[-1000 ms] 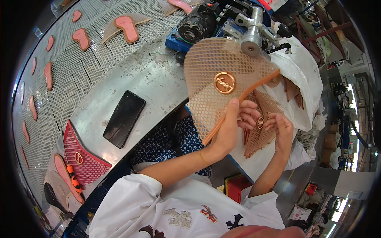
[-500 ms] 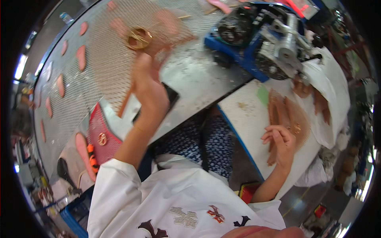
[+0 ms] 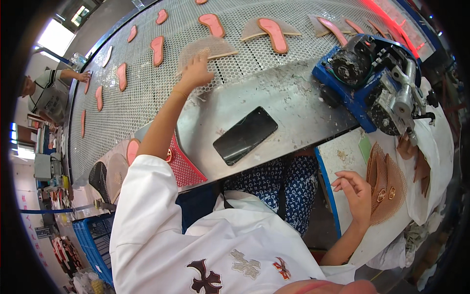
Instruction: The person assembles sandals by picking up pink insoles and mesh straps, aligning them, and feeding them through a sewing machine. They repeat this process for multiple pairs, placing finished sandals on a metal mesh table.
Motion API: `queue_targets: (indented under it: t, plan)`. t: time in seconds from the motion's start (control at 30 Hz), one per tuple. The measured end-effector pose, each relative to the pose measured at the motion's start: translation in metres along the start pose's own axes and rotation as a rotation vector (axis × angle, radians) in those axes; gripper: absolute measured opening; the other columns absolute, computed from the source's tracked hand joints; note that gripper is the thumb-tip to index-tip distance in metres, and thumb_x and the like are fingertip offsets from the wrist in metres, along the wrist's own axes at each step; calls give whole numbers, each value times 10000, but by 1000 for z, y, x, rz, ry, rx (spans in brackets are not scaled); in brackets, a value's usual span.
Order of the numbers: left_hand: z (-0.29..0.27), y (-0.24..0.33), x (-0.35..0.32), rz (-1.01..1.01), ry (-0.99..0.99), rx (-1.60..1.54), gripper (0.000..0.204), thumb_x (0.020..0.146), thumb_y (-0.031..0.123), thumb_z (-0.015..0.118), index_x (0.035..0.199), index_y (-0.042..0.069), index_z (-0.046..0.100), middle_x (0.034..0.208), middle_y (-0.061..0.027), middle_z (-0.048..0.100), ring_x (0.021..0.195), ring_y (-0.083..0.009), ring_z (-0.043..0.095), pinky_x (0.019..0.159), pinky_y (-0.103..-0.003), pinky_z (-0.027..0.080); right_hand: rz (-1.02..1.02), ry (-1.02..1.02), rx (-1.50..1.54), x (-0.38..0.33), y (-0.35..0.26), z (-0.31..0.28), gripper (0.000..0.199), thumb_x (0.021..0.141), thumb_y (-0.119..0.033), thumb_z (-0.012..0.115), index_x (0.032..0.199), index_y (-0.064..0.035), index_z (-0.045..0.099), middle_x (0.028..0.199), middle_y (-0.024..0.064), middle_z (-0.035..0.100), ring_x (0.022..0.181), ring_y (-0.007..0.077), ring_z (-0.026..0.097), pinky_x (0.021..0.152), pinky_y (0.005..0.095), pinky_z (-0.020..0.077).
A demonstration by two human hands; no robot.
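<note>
head view first: my left hand (image 3: 197, 72) is stretched far out over the perforated conveyor (image 3: 147, 93), fingers spread and open, palm down on a beige mesh shoe piece (image 3: 203, 48) that lies flat on the belt. the hand rests on the near edge of that piece and grips nothing; i can't tell how firmly it presses.

my right hand (image 3: 356, 193) sits low at the right, above the white work pad (image 3: 342, 157), fingers loosely curled and half open, holding nothing. it is just beside a stack of brown mesh pieces with round gold badges (image 3: 384, 183), close to the stack's left edge; whether it touches it i can't tell.

between the two arms a black phone (image 3: 245, 135) lies face up on the grey metal table (image 3: 293, 98). a blue-housed machine (image 3: 372, 78) stands at the table's right end. pink insoles (image 3: 157, 49) lie spaced out along the belt. a red mesh piece (image 3: 183, 164) sits under my left forearm at the table's near edge. another person's hand (image 3: 84, 76) reaches onto the belt far off at the left.
</note>
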State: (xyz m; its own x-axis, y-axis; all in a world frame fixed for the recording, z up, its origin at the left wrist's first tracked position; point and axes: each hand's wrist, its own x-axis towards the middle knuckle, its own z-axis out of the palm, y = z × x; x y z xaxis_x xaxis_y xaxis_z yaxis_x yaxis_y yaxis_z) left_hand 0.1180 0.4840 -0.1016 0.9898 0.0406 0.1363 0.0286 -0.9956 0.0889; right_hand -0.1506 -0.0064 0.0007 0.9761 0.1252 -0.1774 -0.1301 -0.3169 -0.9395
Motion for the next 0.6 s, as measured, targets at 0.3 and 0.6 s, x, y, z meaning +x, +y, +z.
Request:
queue_targets:
  t: [0.3, 0.6]
  plan:
    - [18, -23, 19, -16, -36, -32, 570, 934, 411, 453, 1462, 203, 391, 1480, -136, 415, 1358, -388, 379, 1111, -545, 287, 149, 81, 21, 40, 34, 50, 189, 960, -131, 588, 1039, 14, 681, 728, 35, 655, 551, 34, 504, 497, 189, 392]
    - [14, -20, 70, -2, 175, -60, 666, 906, 445, 500, 1437, 56, 399, 1415, -260, 447, 1327, -424, 405, 1089, -524, 331, -58, 212, 28, 45, 52, 52, 189, 971, -129, 562, 1013, 4, 690, 685, 25, 632, 503, 15, 453, 449, 181, 324]
